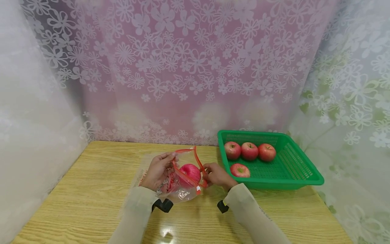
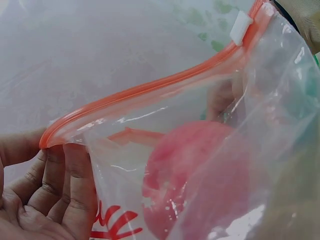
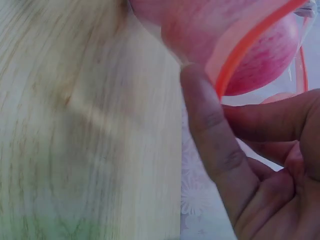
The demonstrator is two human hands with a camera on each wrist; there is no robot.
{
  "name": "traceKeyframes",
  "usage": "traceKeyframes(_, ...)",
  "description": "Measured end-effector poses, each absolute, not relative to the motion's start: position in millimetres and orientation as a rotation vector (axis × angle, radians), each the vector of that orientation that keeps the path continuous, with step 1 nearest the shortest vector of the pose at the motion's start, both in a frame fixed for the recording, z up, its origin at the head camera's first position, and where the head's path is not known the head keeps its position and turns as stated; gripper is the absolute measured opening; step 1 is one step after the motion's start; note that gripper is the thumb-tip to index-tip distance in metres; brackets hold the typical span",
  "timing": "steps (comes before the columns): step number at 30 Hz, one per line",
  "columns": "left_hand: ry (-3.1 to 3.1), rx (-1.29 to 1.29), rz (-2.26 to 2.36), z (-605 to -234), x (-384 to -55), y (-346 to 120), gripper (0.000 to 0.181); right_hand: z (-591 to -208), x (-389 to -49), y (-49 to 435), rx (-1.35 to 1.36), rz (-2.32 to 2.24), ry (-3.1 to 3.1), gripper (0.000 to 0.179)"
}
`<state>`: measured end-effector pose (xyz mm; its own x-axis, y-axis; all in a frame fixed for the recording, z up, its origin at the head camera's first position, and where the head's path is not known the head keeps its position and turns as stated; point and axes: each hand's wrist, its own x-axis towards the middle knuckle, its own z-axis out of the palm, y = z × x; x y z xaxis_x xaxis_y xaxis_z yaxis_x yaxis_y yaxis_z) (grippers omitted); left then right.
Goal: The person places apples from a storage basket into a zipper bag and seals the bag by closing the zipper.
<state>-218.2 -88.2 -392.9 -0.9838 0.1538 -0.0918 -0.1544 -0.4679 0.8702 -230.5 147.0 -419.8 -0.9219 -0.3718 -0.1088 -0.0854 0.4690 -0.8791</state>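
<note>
A clear zip bag (image 1: 182, 195) with an orange-red zip edge and a white slider (image 2: 242, 28) is held up between both hands, its mouth spread. Inside it sits a red apple (image 1: 190, 172), seen through the plastic in the left wrist view. The left hand (image 1: 159, 170) pinches the zip edge at the bag's left side between thumb and fingers. On the opposite side the right hand (image 1: 217, 175) pinches the rim, with thumb and finger against the orange strip (image 3: 245, 45) in the right wrist view. Red print shows on the bag's front.
A green plastic basket (image 1: 292, 183) stands at the right of the wooden table (image 1: 91, 189), close beyond the right hand. Several apples (image 1: 250, 151) lie in its left part. Flowered curtains (image 1: 182, 67) hang behind the table and along both sides.
</note>
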Motion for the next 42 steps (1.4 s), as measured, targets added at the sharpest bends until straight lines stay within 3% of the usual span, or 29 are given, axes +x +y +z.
traceKeyframes(19,1.289,0.153,2.692,-353.5,-211.8,-111.5,0.021,-355.6,-228.6,145.6,-0.5,-1.728,2.347,0.026)
traceKeyframes(34,1.274,0.178,2.749,-326.6,-206.2,-115.4,0.024,-329.5,-224.8,150.1,-0.481,-1.816,2.343,0.031)
traceKeyframes(42,1.308,0.152,2.748,-329.2,-205.1,-110.3,0.025,-335.3,-227.0,153.5,-0.467,-1.829,2.334,0.032)
